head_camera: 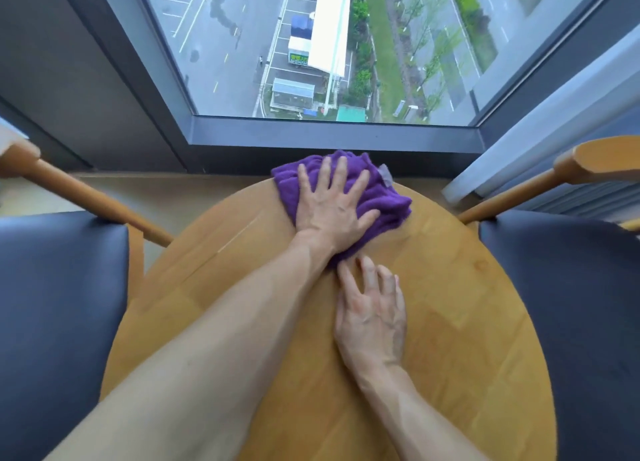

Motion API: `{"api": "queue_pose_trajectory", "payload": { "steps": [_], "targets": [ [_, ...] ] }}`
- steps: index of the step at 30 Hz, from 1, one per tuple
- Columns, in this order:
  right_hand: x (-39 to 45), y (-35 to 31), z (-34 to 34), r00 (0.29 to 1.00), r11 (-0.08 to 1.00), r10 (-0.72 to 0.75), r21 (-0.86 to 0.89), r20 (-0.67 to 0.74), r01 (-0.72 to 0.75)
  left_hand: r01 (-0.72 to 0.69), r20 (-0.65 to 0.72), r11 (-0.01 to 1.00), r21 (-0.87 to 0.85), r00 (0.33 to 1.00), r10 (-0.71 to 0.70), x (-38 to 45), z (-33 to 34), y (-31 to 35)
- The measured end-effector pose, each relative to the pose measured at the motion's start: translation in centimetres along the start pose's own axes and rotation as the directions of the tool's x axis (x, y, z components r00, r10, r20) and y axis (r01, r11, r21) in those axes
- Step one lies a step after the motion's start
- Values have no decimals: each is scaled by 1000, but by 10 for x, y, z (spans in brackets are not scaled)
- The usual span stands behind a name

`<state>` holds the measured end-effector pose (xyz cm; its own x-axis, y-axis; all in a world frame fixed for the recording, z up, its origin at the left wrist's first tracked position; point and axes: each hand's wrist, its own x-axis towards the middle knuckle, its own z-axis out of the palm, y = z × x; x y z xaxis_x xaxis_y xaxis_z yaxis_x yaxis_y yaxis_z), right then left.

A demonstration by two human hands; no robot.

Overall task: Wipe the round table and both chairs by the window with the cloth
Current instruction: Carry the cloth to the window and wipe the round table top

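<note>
The purple cloth lies bunched at the far edge of the round wooden worktop, next to the window sill. Its long axis runs from far left to near right, with a narrow tail trailing back toward the person and a small grey label at its far right corner.

On the left stands a chair with a dark padded seat and a wooden armrest slanting toward the worktop. Its seat edge sits just beside the worktop's rim. The left hand reaches across from the left, flat on top of the cloth with straight, spread fingers pressing it down. The wrist covers the cloth's near part. The right hand rests on the bare wood just nearer the person, fingers loosely spread, their tips touching the cloth's near tail; it grips nothing. On the right, the second chair has the same dark seat, close against the rim. The window looks down on a road and car park.
</note>
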<state>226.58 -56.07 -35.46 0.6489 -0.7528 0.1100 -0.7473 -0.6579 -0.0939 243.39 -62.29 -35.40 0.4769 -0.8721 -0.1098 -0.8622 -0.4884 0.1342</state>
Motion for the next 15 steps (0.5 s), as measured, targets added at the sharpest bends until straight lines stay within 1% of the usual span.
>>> {"api": "queue_pose_trajectory", "payload": {
  "steps": [2,3,5,7,10,12,15],
  "targets": [
    [1,1,-3,1000,1000,8,12,7,-8,-137,2,990,24,991,137,2,1,4],
    [0,0,-4,1000,1000,9,18,14,-9,-171,-3,985,35,985,171,1,2,0],
    [0,0,-7,1000,999,-3,33,27,2,-173,-26,984,41,984,174,-7,1,-13],
    [0,1,-10,999,999,-11,44,36,9,-94,-51,995,33,994,96,-19,-1,-28],
    [0,3,-13,999,998,-24,55,40,22,111,-60,993,29,992,-109,-50,-2,-55],
    [-1,3,-15,998,998,-27,51,50,25,224,-78,974,35,972,-221,-83,0,-76],
    [-2,1,-14,997,999,-20,50,72,16,352,-110,936,9,931,-349,-135,4,-97]
  ]
}}
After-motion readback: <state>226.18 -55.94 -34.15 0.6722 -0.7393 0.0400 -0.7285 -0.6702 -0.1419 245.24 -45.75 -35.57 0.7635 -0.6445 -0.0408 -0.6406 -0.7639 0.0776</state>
